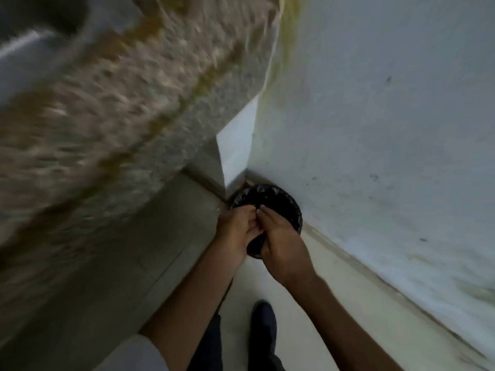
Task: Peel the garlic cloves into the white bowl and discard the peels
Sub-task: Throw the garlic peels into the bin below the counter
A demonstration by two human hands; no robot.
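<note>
Down in the corner of the head view, a round bin (286,200) lined in black stands on the pale floor (308,303). Its far rim is close against the white wall (375,129) and its left side is just beside the foot of the cabinet face (134,250). The bin's mouth faces straight up; being round, it has no long axis to speak of.

Both hands hang over the near half of that mouth. The left hand (235,228) has its fingers bent inward, and the right hand (281,245) reaches across so that the fingertips (250,208) of the two meet above the liner. The peels would lie between those fingertips, but they are too small and dim to make out. I cannot tell how tightly either hand is closed or whether it has hold of anything.

A speckled stone counter (107,103), heavily blurred, overhangs the left side and narrows the room there. The wall closes off the right. Open floor runs back toward the person, where a dark shoe (263,321) stands.
</note>
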